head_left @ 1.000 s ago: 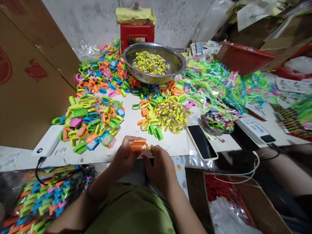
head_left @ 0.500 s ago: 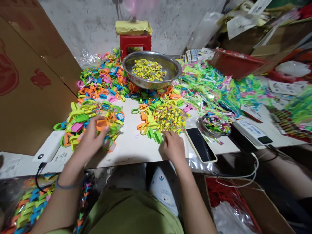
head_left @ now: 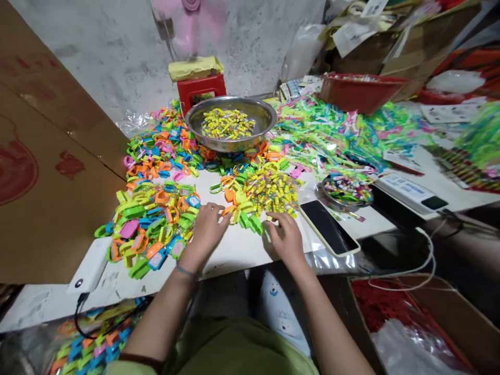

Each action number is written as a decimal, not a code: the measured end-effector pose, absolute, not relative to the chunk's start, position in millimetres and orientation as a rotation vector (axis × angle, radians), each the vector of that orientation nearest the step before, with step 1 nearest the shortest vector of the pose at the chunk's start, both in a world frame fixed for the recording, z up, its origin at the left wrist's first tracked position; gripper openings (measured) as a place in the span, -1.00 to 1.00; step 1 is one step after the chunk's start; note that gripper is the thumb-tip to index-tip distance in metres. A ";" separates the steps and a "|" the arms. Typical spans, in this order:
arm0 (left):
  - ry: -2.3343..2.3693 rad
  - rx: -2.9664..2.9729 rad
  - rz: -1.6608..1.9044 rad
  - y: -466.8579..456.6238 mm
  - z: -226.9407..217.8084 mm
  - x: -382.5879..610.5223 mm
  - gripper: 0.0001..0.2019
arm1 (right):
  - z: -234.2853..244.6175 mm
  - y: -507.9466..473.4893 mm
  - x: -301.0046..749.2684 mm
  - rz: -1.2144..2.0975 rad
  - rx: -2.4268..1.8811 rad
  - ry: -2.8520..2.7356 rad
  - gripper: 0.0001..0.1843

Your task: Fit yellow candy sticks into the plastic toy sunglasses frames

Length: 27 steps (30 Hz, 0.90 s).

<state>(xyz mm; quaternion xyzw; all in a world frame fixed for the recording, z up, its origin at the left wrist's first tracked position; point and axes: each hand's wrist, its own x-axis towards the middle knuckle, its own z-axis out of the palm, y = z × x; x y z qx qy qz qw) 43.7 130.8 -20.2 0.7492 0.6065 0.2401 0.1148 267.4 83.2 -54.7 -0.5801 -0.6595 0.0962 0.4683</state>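
My left hand point(head_left: 207, 229) rests on the white table point(head_left: 234, 250) with its fingers stretched toward an orange plastic clip at the edge of a small heap of clips point(head_left: 238, 200). My right hand point(head_left: 283, 237) lies just right of it, fingers curled down at the near edge of a pile of small yellow pieces point(head_left: 273, 190); what they pinch is too small to make out. To the left sits a pile of finished colourful clips point(head_left: 152, 224).
A steel bowl point(head_left: 230, 122) of yellow pieces stands at the back amid more clips. A phone point(head_left: 328, 226) lies right of my right hand, a small dish point(head_left: 346, 190) behind it. A white power bank point(head_left: 89, 265), cardboard wall point(head_left: 47, 172), red basin point(head_left: 359, 91) and open box point(head_left: 410, 323) surround the table.
My left hand dropped the orange clip onto the left pile and swung right to the middle heap. My right hand stayed at the yellow pieces. The camera tilted up.
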 end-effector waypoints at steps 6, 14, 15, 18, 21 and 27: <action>1.740 2.106 0.707 142.6 -50.6 52.5 -0.83 | -50.4 63.0 253.8 0.419 -1.203 -1.543 -0.86; 1.596 1.781 0.876 124.3 -47.1 39.7 -0.87 | -84.9 73.5 275.3 1.125 -1.060 -1.357 -0.66; 1.562 1.725 0.883 119.8 -45.5 39.4 -0.84 | -84.2 78.0 282.1 1.259 -1.007 -1.347 -0.64; 1.452 1.530 0.881 103.5 -39.4 40.7 -0.77 | -75.2 93.0 300.2 1.633 -0.836 -1.331 -0.55; 1.253 1.124 0.856 87.2 -32.2 43.6 -0.67 | -63.6 103.9 307.1 1.786 -0.762 -1.414 -0.46; 1.047 0.810 0.821 67.6 -27.7 50.0 -0.59 | -56.0 80.8 272.7 1.554 -0.899 -1.341 -0.58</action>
